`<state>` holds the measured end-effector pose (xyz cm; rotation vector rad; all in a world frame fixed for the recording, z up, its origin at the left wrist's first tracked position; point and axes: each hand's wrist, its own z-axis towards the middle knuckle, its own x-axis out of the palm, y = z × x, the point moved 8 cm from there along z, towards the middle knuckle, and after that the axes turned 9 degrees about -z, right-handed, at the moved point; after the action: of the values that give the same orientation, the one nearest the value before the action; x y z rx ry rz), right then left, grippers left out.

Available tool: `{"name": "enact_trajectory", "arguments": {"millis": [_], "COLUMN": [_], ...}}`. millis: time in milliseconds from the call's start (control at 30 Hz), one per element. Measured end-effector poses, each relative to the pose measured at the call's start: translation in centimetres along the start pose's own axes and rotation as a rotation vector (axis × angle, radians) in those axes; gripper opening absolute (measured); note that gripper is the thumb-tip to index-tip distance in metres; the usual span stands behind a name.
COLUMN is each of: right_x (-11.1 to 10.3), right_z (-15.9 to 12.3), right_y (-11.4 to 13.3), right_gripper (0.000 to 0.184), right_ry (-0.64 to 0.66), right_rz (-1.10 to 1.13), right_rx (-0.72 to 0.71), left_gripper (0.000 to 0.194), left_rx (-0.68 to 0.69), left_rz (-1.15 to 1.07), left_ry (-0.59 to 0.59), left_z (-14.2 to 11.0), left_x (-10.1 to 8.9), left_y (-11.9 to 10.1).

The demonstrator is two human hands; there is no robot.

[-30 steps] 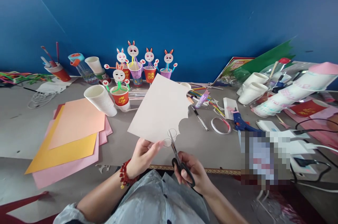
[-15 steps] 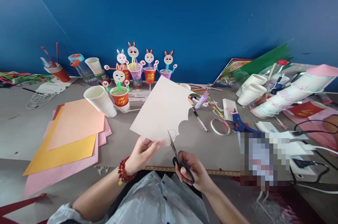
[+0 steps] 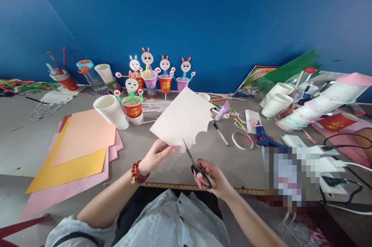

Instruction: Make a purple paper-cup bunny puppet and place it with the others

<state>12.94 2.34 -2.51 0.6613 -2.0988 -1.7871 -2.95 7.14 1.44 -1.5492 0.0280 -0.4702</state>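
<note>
My left hand (image 3: 158, 158) pinches the lower edge of a white paper sheet (image 3: 183, 117) held tilted above the table. The sheet's right edge has scalloped, rounded cut-outs, and small circles are drawn near its lower corner. Black-handled scissors (image 3: 190, 158) are gripped in my right hand (image 3: 210, 175), fingers in the handle loops. Their blades reach the paper between the drawn circles, close to my left fingertips. Whether the blades are fully closed is hard to make out. Behind the sheet stand several rabbit figures in paper cups (image 3: 133, 105).
Coloured paper sheets (image 3: 84, 134) lie at left beside a stack of white cups (image 3: 109, 111). To the right are a pen (image 3: 221, 133), a tape roll (image 3: 242, 140), a blue glue gun (image 3: 264, 136), a power strip (image 3: 331, 161) and a tower of cups (image 3: 322, 101).
Both hands have moved slightly up and away from my body with the sheet and scissors. The sheet has shifted a little to the right.
</note>
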Motion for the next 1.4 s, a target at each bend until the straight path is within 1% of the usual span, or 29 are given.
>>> {"name": "enact_trajectory", "arguments": {"millis": [200,433,700,900,1067,1167,1267,1400], "right_x": [-0.7,-0.9,-1.5,-2.1,-2.1,-1.8,-1.8,-1.7], "right_z": [0.6,0.7,0.7,0.5,0.3,0.2,0.2,0.1], "right_y": [0.8,0.4,0.0,-0.8,-0.4,0.1,0.4,0.5], "right_gripper": [0.054,0.055,0.048,0.036,0.032,0.030,0.031,0.037], "right_ry": [-0.009,-0.010,-0.002,0.040,0.051,0.057,0.059,0.077], "right_rz": [-0.053,-0.054,-0.099,-0.131,-0.137,-0.115,-0.113,-0.077], "right_rx": [-0.030,-0.009,0.012,0.048,0.072,0.072,0.072,0.081], "left_gripper": [0.040,0.041,0.040,0.039,0.041,0.041,0.040,0.039], "left_rx": [-0.014,0.000,-0.012,-0.018,-0.014,-0.002,-0.006,-0.005], "left_rz": [0.015,0.048,0.146,0.207,0.225,0.215,0.219,0.247], "left_ry": [0.040,0.094,0.225,0.357,0.397,0.449,0.486,0.517], "left_z": [1.0,1.3,1.6,1.9,2.1,2.1,2.1,2.1], "left_x": [-0.6,-0.8,-0.5,0.0,0.4,1.0,1.2,1.3], "left_y": [0.1,0.0,-0.8,-1.6,-2.2,-2.5,-2.5,-2.6]}}
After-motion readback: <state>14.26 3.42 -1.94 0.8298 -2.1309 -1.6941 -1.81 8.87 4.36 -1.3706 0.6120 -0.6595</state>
